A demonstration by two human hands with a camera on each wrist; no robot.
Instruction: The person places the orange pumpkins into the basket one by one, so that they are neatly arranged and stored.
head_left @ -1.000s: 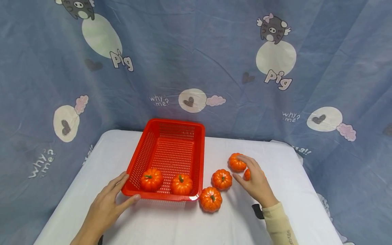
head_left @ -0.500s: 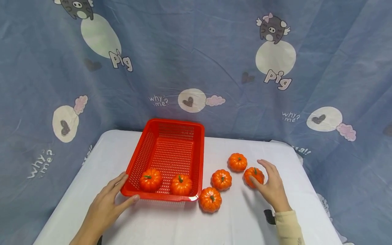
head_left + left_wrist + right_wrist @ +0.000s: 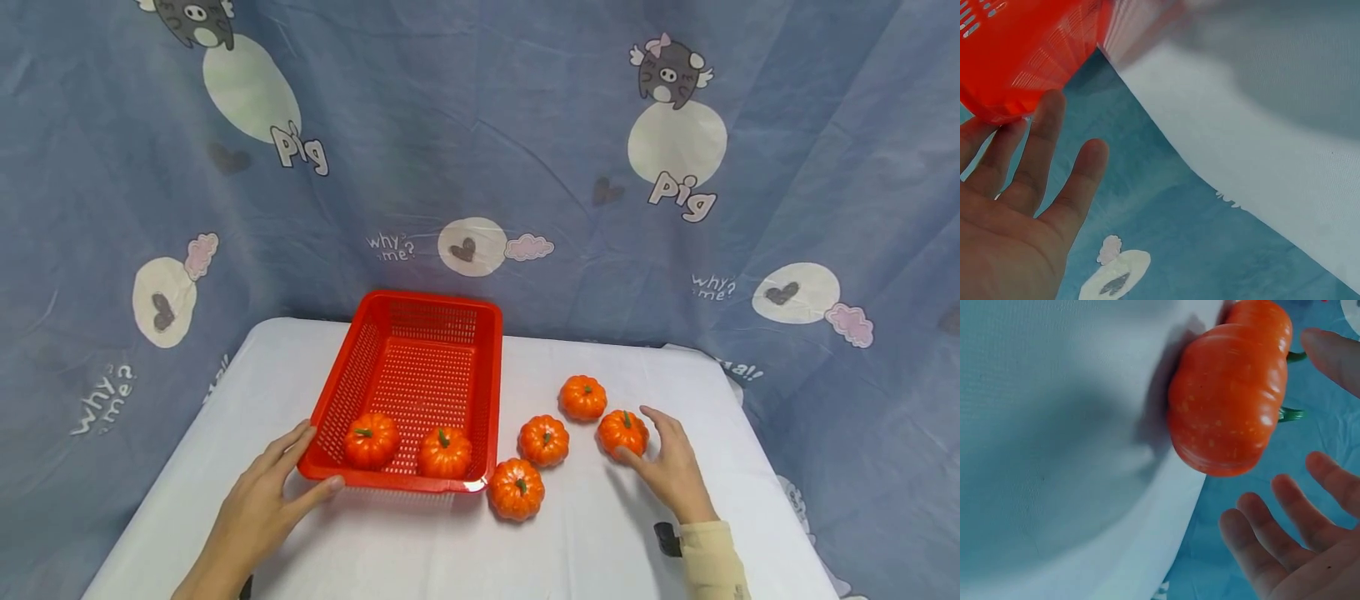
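Note:
My left hand (image 3: 258, 504) rests its fingertips on the near left corner of a red plastic basket (image 3: 491, 375), fingers fairly straight. In the left wrist view, fingertips touch the basket's rim. Two small orange pumpkins with green stems, a left one (image 3: 372, 441) and a right one (image 3: 445, 452), sit inside at the near end. On the right, my right hand (image 3: 675, 467) spreads thumb and fingers beside another pumpkin (image 3: 622, 434). The right wrist view shows a gap between the fingers and that pumpkin (image 3: 1229, 400), with a second one partly hidden behind it.
Three more pumpkins lie right of the basket: a far one (image 3: 582, 397), a middle one (image 3: 543, 440) and a near one (image 3: 516, 489) close against the basket's corner. A white cloth (image 3: 420, 550) covers the table. Behind hangs a blue printed curtain (image 3: 480, 150).
My right hand has moved right and slightly nearer, from above the far pumpkins to beside the rightmost one, uncovering both. The left hand and basket stay put.

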